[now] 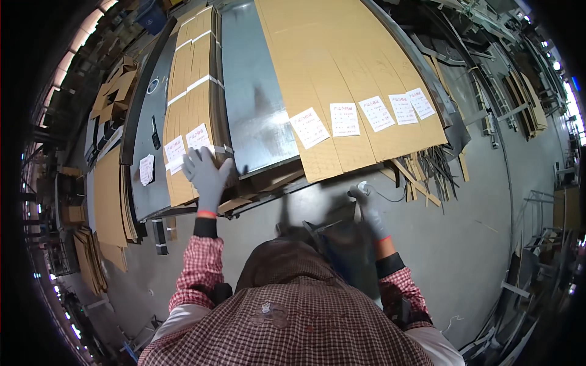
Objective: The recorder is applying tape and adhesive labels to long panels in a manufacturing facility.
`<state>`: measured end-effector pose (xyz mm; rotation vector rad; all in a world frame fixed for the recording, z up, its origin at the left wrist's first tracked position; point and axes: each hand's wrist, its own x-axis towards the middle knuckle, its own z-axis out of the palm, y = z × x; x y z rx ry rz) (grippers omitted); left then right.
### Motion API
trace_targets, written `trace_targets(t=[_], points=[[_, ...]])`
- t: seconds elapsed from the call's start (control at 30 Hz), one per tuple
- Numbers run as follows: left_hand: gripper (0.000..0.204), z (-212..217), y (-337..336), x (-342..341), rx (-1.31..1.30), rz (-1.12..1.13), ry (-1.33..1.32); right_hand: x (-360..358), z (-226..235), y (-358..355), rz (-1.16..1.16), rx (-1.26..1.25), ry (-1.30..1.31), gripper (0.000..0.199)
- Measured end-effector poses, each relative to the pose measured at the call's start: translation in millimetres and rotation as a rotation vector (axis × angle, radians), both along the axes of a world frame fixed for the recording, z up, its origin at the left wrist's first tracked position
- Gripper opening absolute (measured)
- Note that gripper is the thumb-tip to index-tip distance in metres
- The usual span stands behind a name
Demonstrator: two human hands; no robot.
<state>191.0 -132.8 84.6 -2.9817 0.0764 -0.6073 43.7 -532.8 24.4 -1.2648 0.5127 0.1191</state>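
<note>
My left hand (208, 177), in a grey glove, lies with spread fingers at the near end of a strapped stack of long cardboard strips (194, 113). Its fingertips reach a white printed label (198, 136) there, and a second label (175, 148) sits just to the left. My right hand (371, 213), also gloved, hangs low past the near edge of the wide cardboard sheets (342, 67). Its fingers are blurred, so what they hold, if anything, is unclear. Close to them shows a small white object (364, 186) with a thin dark cord. Several white labels (345, 119) lie along the sheets' near end.
Between the cardboard stacks runs a bare grey metal surface (253, 110). A black knife-like tool (155, 133) and a small pile of labels (146, 169) lie at the left. Loose strips (421, 183) jut out below the right stack. Folded cardboard (110, 204) leans at far left.
</note>
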Motion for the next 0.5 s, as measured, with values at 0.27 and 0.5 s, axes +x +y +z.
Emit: trace_targets(t=[0.27,0.5], points=[[0.048,-75.5,-143.4,-16.6,-1.965,-0.122,1.329,57.2,-23.2,29.0,-0.272,0.784,0.289,0.030],[0.058,-108.7,-186.1,4.4,-2.249,-0.148,1.414,72.7,-42.4,55.2,-0.309,0.658,0.111,0.039]])
